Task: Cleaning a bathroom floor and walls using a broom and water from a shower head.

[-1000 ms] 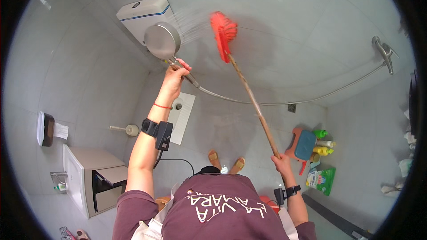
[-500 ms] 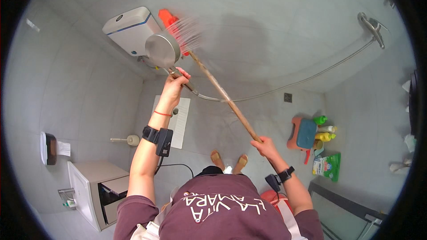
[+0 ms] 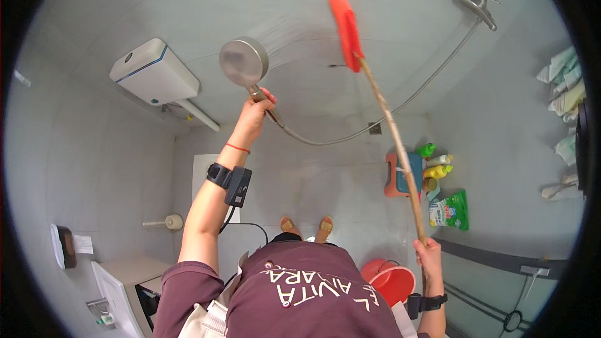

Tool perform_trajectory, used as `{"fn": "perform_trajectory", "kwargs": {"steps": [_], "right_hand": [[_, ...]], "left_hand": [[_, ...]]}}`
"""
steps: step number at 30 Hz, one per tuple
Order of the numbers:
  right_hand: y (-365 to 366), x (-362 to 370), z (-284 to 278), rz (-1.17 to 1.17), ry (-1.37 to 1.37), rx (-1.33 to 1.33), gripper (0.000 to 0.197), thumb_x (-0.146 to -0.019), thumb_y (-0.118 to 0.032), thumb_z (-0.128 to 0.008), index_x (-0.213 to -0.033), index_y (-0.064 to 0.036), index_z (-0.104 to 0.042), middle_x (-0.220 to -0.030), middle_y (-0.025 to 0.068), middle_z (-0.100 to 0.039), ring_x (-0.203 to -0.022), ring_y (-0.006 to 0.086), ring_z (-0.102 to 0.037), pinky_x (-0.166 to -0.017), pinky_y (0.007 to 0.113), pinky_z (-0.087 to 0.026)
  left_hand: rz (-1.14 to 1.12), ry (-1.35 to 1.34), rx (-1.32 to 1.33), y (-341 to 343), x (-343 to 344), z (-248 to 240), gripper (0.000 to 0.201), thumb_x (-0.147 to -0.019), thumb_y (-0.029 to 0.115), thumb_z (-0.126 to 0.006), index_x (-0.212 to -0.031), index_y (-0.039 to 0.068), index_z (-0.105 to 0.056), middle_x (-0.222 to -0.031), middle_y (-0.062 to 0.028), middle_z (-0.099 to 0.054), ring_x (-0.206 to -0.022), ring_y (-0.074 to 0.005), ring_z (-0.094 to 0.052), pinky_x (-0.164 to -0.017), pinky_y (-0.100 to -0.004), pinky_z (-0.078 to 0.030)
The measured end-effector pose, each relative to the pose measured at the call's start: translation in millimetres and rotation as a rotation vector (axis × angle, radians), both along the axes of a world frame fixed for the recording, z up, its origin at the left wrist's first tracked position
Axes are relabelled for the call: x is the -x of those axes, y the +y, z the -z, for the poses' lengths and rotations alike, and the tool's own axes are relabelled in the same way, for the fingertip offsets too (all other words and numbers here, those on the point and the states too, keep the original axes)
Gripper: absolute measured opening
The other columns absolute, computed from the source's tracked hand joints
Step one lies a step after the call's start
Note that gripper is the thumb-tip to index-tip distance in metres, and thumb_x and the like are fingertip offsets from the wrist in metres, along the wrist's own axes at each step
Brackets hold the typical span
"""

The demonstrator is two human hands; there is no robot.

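Observation:
In my left hand, fingers wrapped round its handle, is a round metal shower head, spraying water to the right onto the grey tiled wall. A metal hose runs from it to the mixer tap at the upper right. My right hand grips a broom by the lower end of its long wooden pole. The broom's orange-red head is up at the far wall, right of the spray and slightly blurred; its bristles cannot be made out.
A white cistern hangs at the far left. A stool and several bottles stand at the right, a green bag nearer. By my right side is a red bucket. A cabinet stands at the near left.
The broom's head has swung right along the wall, away from the cistern. My right hand has moved right and nearer to me. The shower head keeps spraying; my view has shifted right.

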State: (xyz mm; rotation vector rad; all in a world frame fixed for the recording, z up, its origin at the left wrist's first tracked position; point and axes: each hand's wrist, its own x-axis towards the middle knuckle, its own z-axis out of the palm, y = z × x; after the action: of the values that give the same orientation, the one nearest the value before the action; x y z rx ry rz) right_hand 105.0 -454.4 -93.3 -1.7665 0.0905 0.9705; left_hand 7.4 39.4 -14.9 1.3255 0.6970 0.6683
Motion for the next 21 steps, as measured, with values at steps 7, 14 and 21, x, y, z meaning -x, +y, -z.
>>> {"fn": "perform_trajectory", "kwargs": {"steps": [7, 14, 21], "right_hand": [[-38.8, -11.8, 9.1, 0.117, -0.248, 0.107, 0.018, -0.070, -0.015, -0.057, -0.064, -0.0034, -0.045, -0.045, -0.0019, -0.038, -0.031, 0.0065, -0.033, -0.028, 0.021, -0.025], [-61.0, -27.4, 42.7, 0.035, -0.523, 0.278, 0.015, -0.068, -0.011, -0.056, -0.068, 0.0021, -0.048, -0.048, 0.0020, -0.042, -0.041, 0.0093, -0.036, -0.038, 0.027, -0.031], [-24.8, -5.0, 38.3, -0.155, -0.526, 0.303, 0.013, -0.068, -0.010, -0.054, -0.071, 0.0031, -0.051, -0.051, 0.0052, -0.044, -0.048, 0.0090, -0.038, -0.044, 0.027, -0.034]], "left_hand": [[0.084, 0.055, -0.002, -13.9, -11.3, -6.9, 0.019, -0.059, -0.003, -0.046, -0.074, 0.008, -0.045, -0.075, -0.0020, -0.047, -0.075, -0.0124, -0.044, -0.064, -0.0220, -0.032], [0.149, 0.107, -0.037, -17.5, -14.0, -18.5, 0.017, -0.059, -0.001, -0.048, -0.074, 0.007, -0.045, -0.074, -0.0021, -0.048, -0.072, -0.0123, -0.043, -0.063, -0.0236, -0.033], [0.163, 0.028, 0.014, -13.0, -11.3, -13.2, 0.018, -0.059, -0.002, -0.045, -0.074, 0.007, -0.045, -0.076, -0.0024, -0.047, -0.073, -0.0119, -0.041, -0.065, -0.0227, -0.031]]}}
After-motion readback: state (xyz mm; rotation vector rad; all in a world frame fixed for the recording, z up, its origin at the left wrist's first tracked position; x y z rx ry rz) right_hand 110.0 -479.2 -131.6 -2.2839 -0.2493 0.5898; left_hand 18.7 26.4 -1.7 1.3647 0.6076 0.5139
